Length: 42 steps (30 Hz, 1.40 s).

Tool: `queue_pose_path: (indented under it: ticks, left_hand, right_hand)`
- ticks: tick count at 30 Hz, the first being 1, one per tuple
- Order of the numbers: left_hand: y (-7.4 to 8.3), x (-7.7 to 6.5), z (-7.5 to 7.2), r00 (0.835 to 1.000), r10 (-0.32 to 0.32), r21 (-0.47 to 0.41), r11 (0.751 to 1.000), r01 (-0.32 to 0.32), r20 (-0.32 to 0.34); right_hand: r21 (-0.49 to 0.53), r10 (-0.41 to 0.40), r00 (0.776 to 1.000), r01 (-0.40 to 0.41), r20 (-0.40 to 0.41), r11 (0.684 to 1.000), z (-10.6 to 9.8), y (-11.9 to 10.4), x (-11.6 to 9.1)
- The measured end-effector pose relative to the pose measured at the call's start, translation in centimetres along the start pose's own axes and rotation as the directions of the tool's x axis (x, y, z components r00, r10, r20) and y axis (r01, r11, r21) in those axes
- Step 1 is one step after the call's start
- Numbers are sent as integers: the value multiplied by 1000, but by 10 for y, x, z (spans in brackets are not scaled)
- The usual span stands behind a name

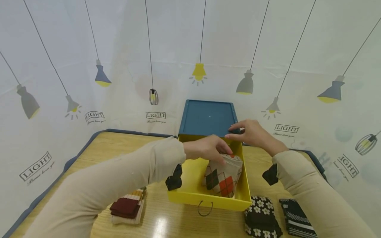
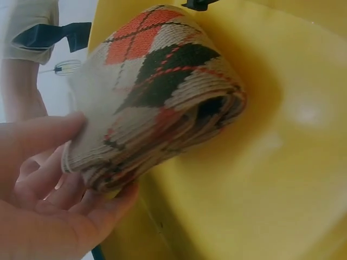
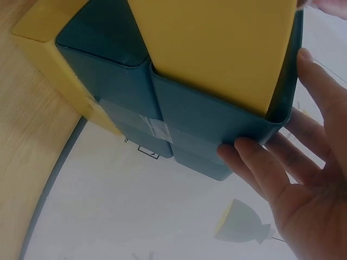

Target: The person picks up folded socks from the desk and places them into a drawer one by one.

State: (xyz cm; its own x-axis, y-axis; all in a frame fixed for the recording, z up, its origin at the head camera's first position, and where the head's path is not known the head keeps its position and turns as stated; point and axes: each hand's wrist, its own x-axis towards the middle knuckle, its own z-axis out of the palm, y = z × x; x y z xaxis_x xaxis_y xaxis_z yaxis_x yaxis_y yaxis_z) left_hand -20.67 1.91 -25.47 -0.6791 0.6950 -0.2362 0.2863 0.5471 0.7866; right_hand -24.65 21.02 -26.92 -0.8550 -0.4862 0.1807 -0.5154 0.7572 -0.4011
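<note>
A pair of folded argyle socks (image 1: 224,177), beige with red and dark green diamonds, sits tilted inside the yellow box (image 1: 208,204). My left hand (image 1: 208,147) pinches the socks at their far end, thumb on one face and fingers beneath, as the left wrist view shows. The box's dark teal lid (image 1: 209,117) stands raised at the back. At its near right corner, my right hand (image 1: 253,134) grips the edge. In the right wrist view the thumb (image 3: 320,81) lies along the rim and the fingers press the outer side.
Left of the box lie folded maroon, mustard and cream socks (image 1: 126,207). To its right are black socks with white flowers (image 1: 262,216) and black-and-white patterned socks (image 1: 297,216). A thin looped handle (image 1: 205,215) hangs at the box front. A lamp-printed sheet (image 1: 125,86) surrounds the wooden table (image 1: 110,142).
</note>
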Motion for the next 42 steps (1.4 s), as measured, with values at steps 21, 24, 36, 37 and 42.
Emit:
queue_pose_path:
  ticks: [21,24,36,37,42]
  left_hand:
    - [19,-15,-27,988,139,109,983,-145,66]
    - [21,-25,-33,974,213,62,974,-218,73]
    - [0,-80,-46,926,348,-185,910,-371,-144]
    - [-4,-85,-47,921,347,-196,905,-378,-178]
    - [-26,-112,-56,879,326,-231,879,-418,-348]
  right_hand:
    - [0,21,1000,-21,-4,1000,-4,-2,1]
    - [-2,19,1000,-19,-14,1000,-3,-1,1]
    - [2,18,1000,-18,-25,1000,1,-1,-3]
    - [-3,21,1000,-21,-24,1000,1,-1,-3]
    - [1,44,999,-44,-20,999,2,-2,-3]
